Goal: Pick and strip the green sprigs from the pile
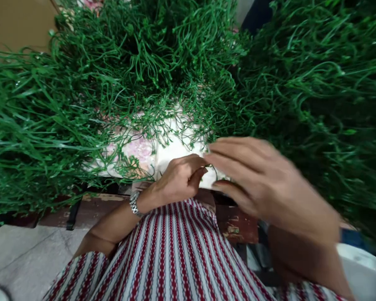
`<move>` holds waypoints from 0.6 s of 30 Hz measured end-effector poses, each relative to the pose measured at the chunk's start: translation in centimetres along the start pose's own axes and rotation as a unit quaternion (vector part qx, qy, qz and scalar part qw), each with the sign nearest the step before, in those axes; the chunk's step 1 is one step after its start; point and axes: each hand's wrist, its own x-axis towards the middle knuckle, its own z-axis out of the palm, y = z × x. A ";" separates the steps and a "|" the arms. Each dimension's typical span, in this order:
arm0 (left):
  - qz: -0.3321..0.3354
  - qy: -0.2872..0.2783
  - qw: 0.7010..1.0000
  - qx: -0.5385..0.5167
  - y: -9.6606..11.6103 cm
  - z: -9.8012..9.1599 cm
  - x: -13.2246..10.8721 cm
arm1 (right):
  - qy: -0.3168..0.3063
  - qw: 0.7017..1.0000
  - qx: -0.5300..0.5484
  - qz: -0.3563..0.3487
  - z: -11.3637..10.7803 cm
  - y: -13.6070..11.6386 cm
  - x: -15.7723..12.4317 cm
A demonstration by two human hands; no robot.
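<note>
Green sprigs lay heaped around a white floral-patterned cloth, where the left hand pinched a thin stem, the blurred right hand held its thumb and fingers apart beside it, and pale marks on the brown wooden board were illegible.

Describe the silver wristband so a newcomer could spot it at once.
Start at the striped garment at bottom centre. From its sleeve on the picture's left, follow the bare left forearm up towards the left hand; the silver wristband sits just before it. Its shiny metal links set it apart from skin and fabric alike.
</note>
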 end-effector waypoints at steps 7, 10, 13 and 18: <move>-0.004 0.080 0.995 0.052 0.0 -0.7 -0.8 | 0.093 0.995 -0.045 -0.004 6.5 0.7 0.3; 0.114 0.168 0.971 0.127 1.7 -2.9 -2.5 | 0.142 0.986 -0.078 0.049 6.7 1.1 0.4; 0.158 0.184 0.955 0.171 3.0 -5.1 -5.3 | 0.173 0.978 -0.080 0.084 6.8 1.2 0.6; -0.203 0.045 0.960 0.189 1.2 -6.1 -9.9 | 0.150 0.978 -0.077 0.127 7.8 1.3 0.3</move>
